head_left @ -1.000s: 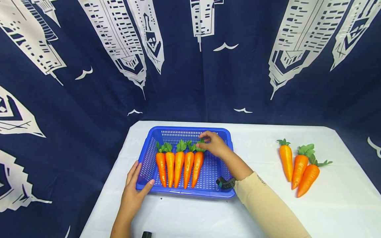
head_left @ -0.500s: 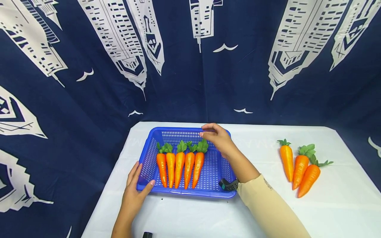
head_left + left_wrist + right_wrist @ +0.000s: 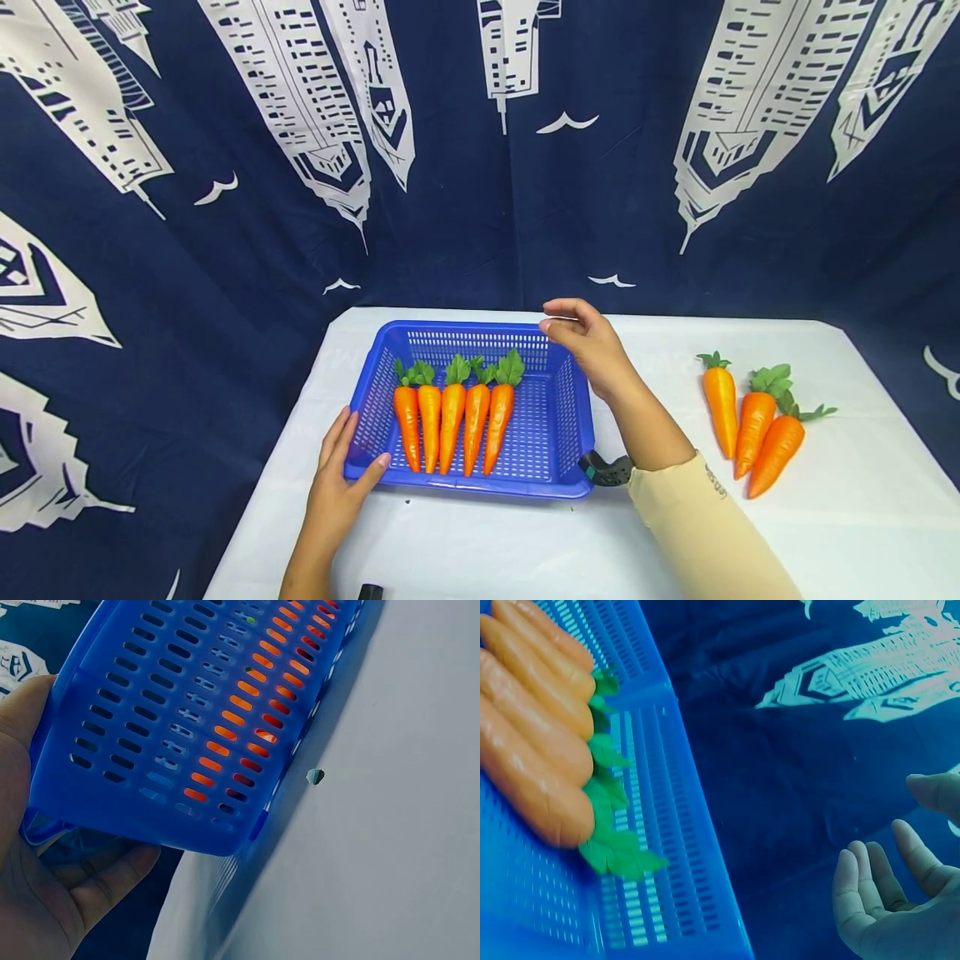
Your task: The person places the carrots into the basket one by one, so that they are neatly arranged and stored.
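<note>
A blue plastic basket (image 3: 551, 479) with slotted walls sits on the white-covered table. Inside it lie several orange carrots (image 3: 452, 425) in a row, leafy tops toward the back. My left hand (image 3: 336, 487) holds the basket's front left corner, thumb over the front rim and fingers along the left side; in the left wrist view the thumb (image 3: 26, 712) is at the rim and other fingers show past the corner. Over the basket's back right corner hovers my right hand (image 3: 596, 350), fingers loosely bent with nothing between them. The right wrist view shows that hand (image 3: 900, 907) beside the basket wall.
Three more carrots (image 3: 756, 425) lie on the right part of the table (image 3: 862, 533). A dark blue curtain (image 3: 450, 233) with white building prints hangs behind. A small black object (image 3: 371, 592) shows at the bottom edge.
My right hand has left the leaves of the rightmost carrot in the basket and moved right and back to the basket's corner. The left hand and the carrots stay in place.
</note>
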A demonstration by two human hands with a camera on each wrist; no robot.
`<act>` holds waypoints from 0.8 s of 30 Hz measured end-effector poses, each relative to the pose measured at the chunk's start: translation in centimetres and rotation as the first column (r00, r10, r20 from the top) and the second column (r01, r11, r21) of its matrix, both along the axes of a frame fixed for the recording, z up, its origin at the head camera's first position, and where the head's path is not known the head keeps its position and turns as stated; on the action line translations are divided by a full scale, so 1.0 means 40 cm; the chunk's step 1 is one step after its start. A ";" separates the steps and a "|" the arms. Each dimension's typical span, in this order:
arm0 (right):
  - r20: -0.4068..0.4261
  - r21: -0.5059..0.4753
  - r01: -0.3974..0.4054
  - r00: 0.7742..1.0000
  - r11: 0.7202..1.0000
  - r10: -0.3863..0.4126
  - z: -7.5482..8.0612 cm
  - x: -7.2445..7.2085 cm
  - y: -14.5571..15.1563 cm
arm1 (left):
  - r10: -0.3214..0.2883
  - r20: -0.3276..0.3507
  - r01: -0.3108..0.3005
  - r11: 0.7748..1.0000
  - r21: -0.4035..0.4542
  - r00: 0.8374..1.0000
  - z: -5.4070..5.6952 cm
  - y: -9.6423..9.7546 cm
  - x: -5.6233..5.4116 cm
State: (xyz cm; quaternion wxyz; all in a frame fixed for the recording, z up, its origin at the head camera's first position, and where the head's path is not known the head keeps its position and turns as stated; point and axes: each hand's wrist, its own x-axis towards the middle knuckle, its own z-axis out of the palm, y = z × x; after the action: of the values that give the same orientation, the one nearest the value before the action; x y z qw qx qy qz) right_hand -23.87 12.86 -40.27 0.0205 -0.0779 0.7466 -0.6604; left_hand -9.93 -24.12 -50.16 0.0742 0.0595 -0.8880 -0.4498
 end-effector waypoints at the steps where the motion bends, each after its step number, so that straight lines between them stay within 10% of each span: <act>1: -0.004 0.000 0.010 1.000 1.000 -0.010 -0.001 0.001 0.010 | -0.002 0.002 0.002 1.000 -0.002 1.000 0.001 0.001 -0.001; 24: 0.022 0.119 0.304 0.951 0.945 -0.309 -0.076 0.016 0.220 | -0.004 -0.013 0.004 1.000 0.008 1.000 -0.002 0.000 -0.001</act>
State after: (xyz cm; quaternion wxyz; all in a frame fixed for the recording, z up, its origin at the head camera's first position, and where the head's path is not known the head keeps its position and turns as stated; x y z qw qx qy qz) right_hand -23.23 21.67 -43.32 -0.0629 0.0535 0.7858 -0.6130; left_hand -9.98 -24.12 -50.22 0.0788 0.0553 -0.8859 -0.4538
